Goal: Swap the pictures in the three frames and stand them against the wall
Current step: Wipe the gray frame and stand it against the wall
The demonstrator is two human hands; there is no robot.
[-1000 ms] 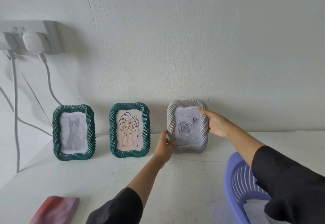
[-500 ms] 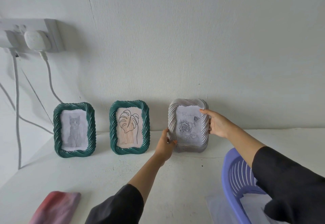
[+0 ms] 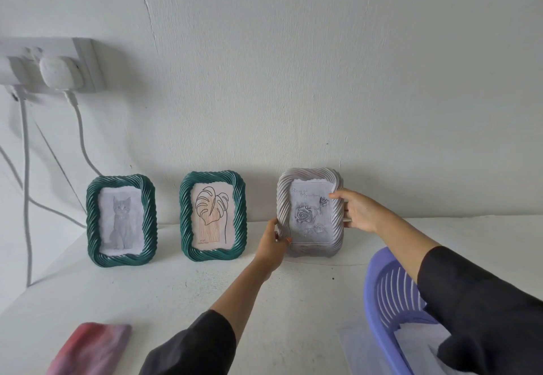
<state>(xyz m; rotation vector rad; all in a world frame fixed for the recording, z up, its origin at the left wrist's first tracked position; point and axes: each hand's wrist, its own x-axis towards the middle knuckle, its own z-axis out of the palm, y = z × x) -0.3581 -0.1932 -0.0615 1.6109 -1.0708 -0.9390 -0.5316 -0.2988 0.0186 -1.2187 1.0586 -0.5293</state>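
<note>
Three ribbed frames stand upright in a row at the foot of the white wall. On the left is a green frame with a grey cat picture point(image 3: 121, 220). In the middle is a green frame with a leaf line drawing point(image 3: 212, 216). On the right is a silver frame with a rose picture point(image 3: 310, 212). My left hand point(image 3: 271, 245) grips the silver frame's lower left edge. My right hand point(image 3: 357, 211) holds its right edge, thumb on the front and fingers behind.
A white power strip point(image 3: 50, 66) with plugs and hanging cables is fixed to the wall at upper left. A purple plastic basket point(image 3: 385, 295) with white paper inside stands at lower right. A pink-red cloth point(image 3: 88, 348) lies at the table's front left.
The silver frame has been set a little more upright and closer to the wall, with both hands staying on its edges. The view has shifted slightly.
</note>
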